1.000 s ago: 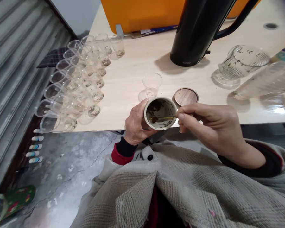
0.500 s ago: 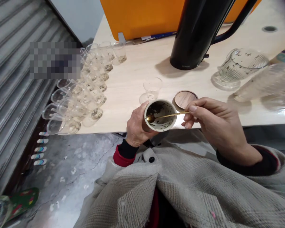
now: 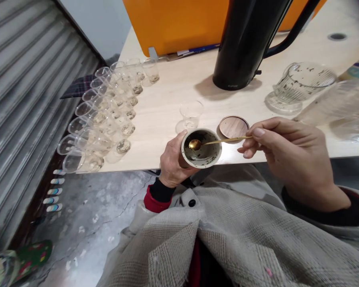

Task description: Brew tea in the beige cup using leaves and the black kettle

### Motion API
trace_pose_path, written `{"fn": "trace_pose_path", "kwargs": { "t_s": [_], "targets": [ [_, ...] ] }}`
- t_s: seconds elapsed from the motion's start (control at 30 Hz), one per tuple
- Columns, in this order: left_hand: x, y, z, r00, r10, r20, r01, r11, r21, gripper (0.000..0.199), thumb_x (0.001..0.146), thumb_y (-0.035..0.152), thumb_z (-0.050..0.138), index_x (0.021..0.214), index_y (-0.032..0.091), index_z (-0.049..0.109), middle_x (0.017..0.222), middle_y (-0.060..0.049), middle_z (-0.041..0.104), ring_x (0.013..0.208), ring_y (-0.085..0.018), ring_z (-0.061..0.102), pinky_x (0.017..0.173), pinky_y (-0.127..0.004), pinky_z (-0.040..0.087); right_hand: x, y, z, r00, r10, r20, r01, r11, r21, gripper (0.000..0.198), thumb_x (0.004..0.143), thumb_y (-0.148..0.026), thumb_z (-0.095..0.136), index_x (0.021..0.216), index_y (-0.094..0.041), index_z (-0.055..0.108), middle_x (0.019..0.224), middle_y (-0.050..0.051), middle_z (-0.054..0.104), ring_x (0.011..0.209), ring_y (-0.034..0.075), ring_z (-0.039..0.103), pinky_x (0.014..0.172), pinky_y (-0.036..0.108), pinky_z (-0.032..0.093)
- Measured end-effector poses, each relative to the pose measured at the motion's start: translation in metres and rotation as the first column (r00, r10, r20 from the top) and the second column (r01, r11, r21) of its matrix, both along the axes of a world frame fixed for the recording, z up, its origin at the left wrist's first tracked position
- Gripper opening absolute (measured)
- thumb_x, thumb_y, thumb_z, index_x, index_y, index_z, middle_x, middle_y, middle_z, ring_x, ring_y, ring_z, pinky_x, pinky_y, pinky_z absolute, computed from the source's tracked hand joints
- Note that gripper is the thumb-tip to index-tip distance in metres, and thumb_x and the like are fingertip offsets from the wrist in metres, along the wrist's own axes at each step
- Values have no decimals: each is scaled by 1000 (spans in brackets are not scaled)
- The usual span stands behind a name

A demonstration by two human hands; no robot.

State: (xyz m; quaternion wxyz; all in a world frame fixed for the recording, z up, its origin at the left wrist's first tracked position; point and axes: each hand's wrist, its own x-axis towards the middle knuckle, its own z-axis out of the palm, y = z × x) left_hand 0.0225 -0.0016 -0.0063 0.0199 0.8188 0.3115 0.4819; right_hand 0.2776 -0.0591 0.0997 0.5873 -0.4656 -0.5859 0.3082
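My left hand [image 3: 174,161] is wrapped around a pale round canister [image 3: 217,153], tilted so its mouth faces me. Dark dry leaf bits, looking like tea, cling to its inside. A thin gold spoon [image 3: 227,140] is pinched between the thumb and fingers of my right hand [image 3: 296,157]; its bowl is over the canister's mouth. Just behind the canister stands a clear plastic cup [image 3: 191,109]. A round wooden lid [image 3: 233,126] lies on the table by my right fingertips.
Rows of clear cups [image 3: 107,107] with bits of leaf fill the table's left side. A black electric kettle [image 3: 237,48] stands at the back, before an orange panel [image 3: 179,24]. To the right are a ribbed glass jug [image 3: 305,81] and a stack of plastic cups [image 3: 341,101].
My right hand has drawn back to the right, and the spoon's bowl has risen and shifted right within the canister's mouth. My left hand keeps its hold.
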Motion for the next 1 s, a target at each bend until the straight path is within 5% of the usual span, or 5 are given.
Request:
{"fn": "trace_pose_path", "kwargs": {
  "t_s": [0.13, 0.43, 0.67, 0.83, 1.0],
  "targets": [
    [0, 0, 0, 998, -38, 39, 39, 999, -20, 100, 87, 64, 83, 165, 22, 37, 148, -18, 66, 134, -34, 68, 109, -50, 62, -5, -6, 15, 975, -16, 224, 4, 998, 56, 14, 100, -17, 72, 93, -28, 76, 73, -2, 75, 56, 15, 71, 51, 28, 58],
    [-1, -2, 0, 1000, 9, -10, -9, 999, -41, 98, 89, 70, 77, 165, 24, 36, 148, -17, 66, 133, -34, 69, 108, -51, 63, -6, 1, 19, 699, -37, 715, -191, 953, 236, 15, 101, -16, 64, 93, -25, 74, 79, 0, 76, 65, 15, 69, 61, 27, 52],
    [-1, -3, 0, 1000, -2, -4, 1, 998, -57, 99, 88, 67, 80, 166, 25, 34, 151, -16, 65, 136, -34, 67, 111, -50, 60, -11, 2, 23, 854, 165, 494, -203, 979, 25, 14, 101, -24, 68, 91, -26, 78, 70, -1, 73, 56, 14, 65, 56, 28, 50],
    [0, -3, -1, 1000, -5, 20, 6, 998, -69, 102, 86, 69, 81, 166, 25, 34, 151, -17, 64, 135, -34, 67, 111, -50, 60, -15, -6, 17, 986, 74, 148, -60, 994, -97, 13, 98, -33, 77, 87, -27, 79, 70, -1, 73, 52, 14, 66, 50, 29, 52],
    [3, -1, -5, 998, 36, 48, -31, 994, -107, 108, 80, 69, 87, 165, 27, 34, 147, -15, 67, 128, -33, 71, 107, -48, 62, -12, -2, 3, 986, -49, -157, 12, 974, -227, 12, 95, -29, 81, 84, -26, 79, 72, 1, 76, 52, 13, 65, 51, 29, 55]
  ]
}}
